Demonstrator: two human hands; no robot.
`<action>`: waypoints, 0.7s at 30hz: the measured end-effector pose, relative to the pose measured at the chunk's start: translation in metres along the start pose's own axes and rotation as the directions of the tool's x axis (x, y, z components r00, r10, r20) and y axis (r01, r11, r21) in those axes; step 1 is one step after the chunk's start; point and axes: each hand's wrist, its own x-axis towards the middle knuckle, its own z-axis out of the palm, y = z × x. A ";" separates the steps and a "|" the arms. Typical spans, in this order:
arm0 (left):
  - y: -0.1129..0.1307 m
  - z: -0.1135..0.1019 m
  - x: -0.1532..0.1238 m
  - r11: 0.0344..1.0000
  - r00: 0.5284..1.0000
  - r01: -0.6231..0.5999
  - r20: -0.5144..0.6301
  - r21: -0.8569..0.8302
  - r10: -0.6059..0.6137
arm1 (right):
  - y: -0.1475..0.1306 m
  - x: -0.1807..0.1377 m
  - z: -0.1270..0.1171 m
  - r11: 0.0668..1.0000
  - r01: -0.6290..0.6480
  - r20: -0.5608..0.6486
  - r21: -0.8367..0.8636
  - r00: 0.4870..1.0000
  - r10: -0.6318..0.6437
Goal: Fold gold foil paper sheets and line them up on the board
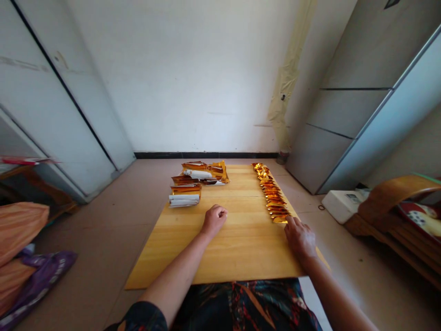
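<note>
My left hand (214, 219) rests on the wooden board (241, 248) near its middle, fingers curled into a loose fist with nothing seen in it. My right hand (299, 235) lies at the board's right edge, its fingertips touching the nearest piece of a long row of folded gold foil pieces (271, 193) that runs away from me along that edge. At the far left of the board lie stacks of gold and white foil paper (193, 181), out of reach of both hands.
The board lies low over a tiled floor. White cabinet doors (51, 115) stand at the left and grey panels (361, 115) at the right. A white box (342, 204) and a wooden chair (399, 202) are at the right, bags (24, 257) at the left.
</note>
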 end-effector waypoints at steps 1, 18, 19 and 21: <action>0.002 -0.006 0.001 0.998 0.999 -0.043 -0.008 0.036 0.043 | -0.004 0.000 -0.001 1.000 0.011 -0.023 0.007 1.000 -0.011; -0.027 -0.112 0.045 0.691 0.958 0.182 0.033 0.700 -0.285 | -0.191 0.074 -0.005 0.747 0.585 0.009 0.316 0.785 -0.619; -0.029 -0.112 0.045 0.690 0.961 0.171 0.036 0.703 -0.275 | -0.195 0.076 -0.003 0.743 0.589 0.027 0.317 0.778 -0.628; -0.032 -0.113 0.045 0.693 0.971 0.140 0.040 0.707 -0.237 | -0.200 0.078 0.001 0.744 0.582 0.049 0.328 0.777 -0.628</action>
